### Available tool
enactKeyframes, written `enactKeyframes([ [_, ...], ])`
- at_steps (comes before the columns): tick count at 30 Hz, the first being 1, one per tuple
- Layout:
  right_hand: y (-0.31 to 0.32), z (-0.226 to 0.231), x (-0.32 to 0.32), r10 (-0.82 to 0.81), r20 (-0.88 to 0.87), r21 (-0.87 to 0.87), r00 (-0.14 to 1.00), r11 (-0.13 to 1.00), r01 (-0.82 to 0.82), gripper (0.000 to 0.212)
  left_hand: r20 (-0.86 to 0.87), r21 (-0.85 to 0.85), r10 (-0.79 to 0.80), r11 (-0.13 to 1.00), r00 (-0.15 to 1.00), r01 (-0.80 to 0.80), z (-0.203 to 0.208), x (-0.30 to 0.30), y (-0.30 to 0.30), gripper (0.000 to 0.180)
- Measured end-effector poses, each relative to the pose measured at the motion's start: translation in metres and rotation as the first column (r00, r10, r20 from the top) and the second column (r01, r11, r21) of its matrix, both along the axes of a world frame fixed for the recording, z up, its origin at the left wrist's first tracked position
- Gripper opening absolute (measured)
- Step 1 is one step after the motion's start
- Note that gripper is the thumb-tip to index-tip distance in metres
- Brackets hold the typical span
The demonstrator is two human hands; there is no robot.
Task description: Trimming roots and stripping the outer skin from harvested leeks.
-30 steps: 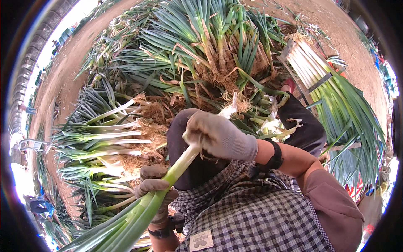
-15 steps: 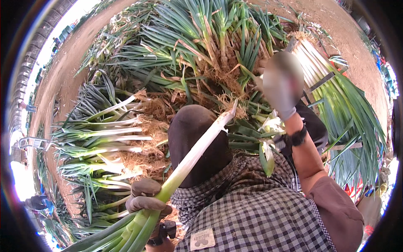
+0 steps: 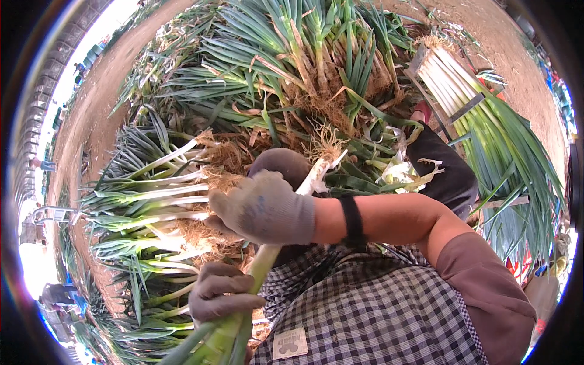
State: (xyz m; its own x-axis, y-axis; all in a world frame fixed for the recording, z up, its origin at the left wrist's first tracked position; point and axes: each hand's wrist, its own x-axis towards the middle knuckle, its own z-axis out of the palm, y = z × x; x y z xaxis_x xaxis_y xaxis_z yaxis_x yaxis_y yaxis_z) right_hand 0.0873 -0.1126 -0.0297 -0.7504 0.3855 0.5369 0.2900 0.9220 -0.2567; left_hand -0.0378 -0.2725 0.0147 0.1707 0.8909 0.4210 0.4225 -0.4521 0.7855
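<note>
My gloved left hand (image 3: 224,293) is closed round the green part of a long green onion (image 3: 260,266), held slanting up and right in front of me. Its white shaft ends in a root tuft (image 3: 325,145) at the far end. Across the middle of the shaft lies my gloved right hand (image 3: 260,205), back uppermost, its fingers pointing left and somewhat apart. That hand covers part of the shaft, and I see nothing gripped in it.
A row of green onions (image 3: 164,190) lies at the left, roots inward. More onions (image 3: 316,55) are heaped ahead. Stripped onions (image 3: 505,134) fill a frame (image 3: 467,104) at the right. Peeled leaves (image 3: 398,170) lie beside my dark-trousered leg (image 3: 441,164).
My right hand has swung from the far right, near the loose leaves, to above the onion shaft. The left hand keeps hold of the green onion, which now stands slightly steeper.
</note>
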Motion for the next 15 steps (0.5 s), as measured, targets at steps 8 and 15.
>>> enactKeyframes([
  [8,0.047,0.028,0.041,-0.105,-0.163,-0.154,0.981,0.985,0.08,0.022,-0.183,-0.005,-0.053,0.999,0.982,0.053,0.014,-0.006,-0.008,0.037],
  [15,0.012,0.021,0.087,0.399,-0.218,-0.557,0.891,0.698,-0.449,0.03,-0.272,0.038,-0.146,0.986,0.951,0.162,0.024,-0.005,0.01,0.032],
])
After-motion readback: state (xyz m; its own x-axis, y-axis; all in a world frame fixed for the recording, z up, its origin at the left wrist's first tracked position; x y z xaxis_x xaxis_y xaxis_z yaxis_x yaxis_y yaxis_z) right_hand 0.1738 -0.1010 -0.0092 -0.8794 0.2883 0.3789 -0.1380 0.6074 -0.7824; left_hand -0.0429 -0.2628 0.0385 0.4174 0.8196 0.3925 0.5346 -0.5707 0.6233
